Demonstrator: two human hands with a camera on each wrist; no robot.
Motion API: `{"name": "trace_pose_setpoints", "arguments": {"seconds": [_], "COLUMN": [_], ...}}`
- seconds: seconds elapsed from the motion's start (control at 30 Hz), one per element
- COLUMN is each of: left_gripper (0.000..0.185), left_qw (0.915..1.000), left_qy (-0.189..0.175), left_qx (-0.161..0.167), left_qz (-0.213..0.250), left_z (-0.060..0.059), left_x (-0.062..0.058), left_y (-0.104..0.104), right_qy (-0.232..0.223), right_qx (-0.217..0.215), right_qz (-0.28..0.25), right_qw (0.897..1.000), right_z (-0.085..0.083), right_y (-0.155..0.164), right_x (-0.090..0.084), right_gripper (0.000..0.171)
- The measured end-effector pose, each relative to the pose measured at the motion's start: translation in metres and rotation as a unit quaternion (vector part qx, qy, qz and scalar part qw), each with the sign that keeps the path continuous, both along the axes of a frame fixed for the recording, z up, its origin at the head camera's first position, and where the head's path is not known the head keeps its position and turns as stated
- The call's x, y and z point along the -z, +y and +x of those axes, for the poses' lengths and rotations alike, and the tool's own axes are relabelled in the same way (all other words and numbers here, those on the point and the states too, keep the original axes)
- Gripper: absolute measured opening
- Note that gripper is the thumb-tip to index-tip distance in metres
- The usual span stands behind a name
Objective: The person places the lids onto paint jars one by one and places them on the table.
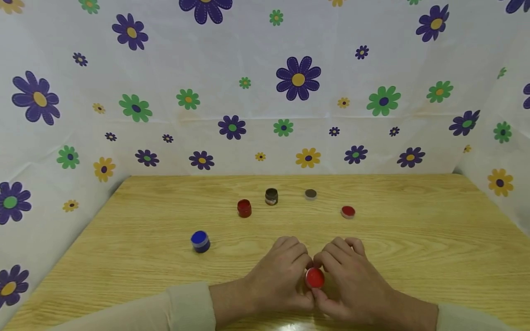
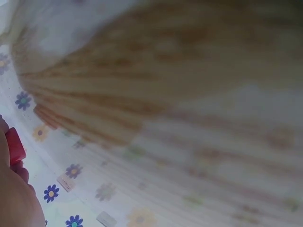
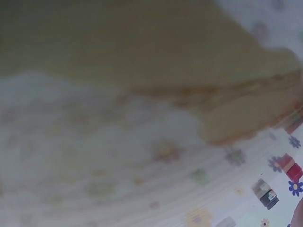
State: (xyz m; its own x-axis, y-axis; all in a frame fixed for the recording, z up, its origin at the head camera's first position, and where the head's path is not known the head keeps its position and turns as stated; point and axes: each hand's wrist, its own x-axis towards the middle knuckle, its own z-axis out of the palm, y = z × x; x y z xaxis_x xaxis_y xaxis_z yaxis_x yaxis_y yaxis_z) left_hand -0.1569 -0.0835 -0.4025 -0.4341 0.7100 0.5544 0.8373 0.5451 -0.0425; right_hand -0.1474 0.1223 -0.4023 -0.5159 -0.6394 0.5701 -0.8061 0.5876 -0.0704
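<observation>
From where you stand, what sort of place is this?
Probably a small makeshift recording booth, not a lived-in room: a flower-print sheet walls three sides of a wooden table, where little paint pots stand and both hands hold a red pot.

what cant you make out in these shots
- Red pot, head view: only its top shows; both hands' fingers cover the rest, so each grip is unclear.
- Left hand, left wrist view: cut off by the frame edge.
- Right wrist view: blurred; pots at the right edge are indistinct.
</observation>
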Motion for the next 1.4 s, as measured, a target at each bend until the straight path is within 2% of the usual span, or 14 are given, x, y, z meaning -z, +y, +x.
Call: {"name": "trace_pose_setpoints", "arguments": {"seconds": [0.43,0.67,0.87,1.07,1.4], "left_gripper": [0.031,0.036,0.033,0.038,0.032], "left_qw": [0.9999,0.9999,0.9994,0.9995,0.9998], "left_qy": [-0.013,-0.001,-0.011,-0.016,-0.004], "left_qx": [0.005,0.005,0.01,0.011,0.016], "left_qz": [0.003,-0.015,-0.031,-0.023,-0.012], "left_z": [0.0014,0.0023,0.0032,0.0017,-0.0006], "left_x": [-0.0028,-0.0032,-0.0036,-0.0028,-0.0026], "left_y": [-0.0007,-0.0014,-0.0001,-0.0003,-0.0019], "right_qy": [0.004,-0.001,0.003,-0.026,-0.032], "right_qx": [0.007,0.016,0.009,0.022,-0.003], "right_qz": [-0.006,0.002,0.0,0.005,0.004], "right_qw": [1.0,1.0,1.0,0.999,0.999], "right_z": [0.0002,0.0001,-0.0007,0.0003,0.0001], "right_y": [-0.0016,-0.0013,0.0004,0.0015,0.001], "right_x": [-0.0004,0.0001,0.0001,-0.0013,-0.0011], "right_gripper": [0.027,0.028,0.032,0.033,0.033]}}
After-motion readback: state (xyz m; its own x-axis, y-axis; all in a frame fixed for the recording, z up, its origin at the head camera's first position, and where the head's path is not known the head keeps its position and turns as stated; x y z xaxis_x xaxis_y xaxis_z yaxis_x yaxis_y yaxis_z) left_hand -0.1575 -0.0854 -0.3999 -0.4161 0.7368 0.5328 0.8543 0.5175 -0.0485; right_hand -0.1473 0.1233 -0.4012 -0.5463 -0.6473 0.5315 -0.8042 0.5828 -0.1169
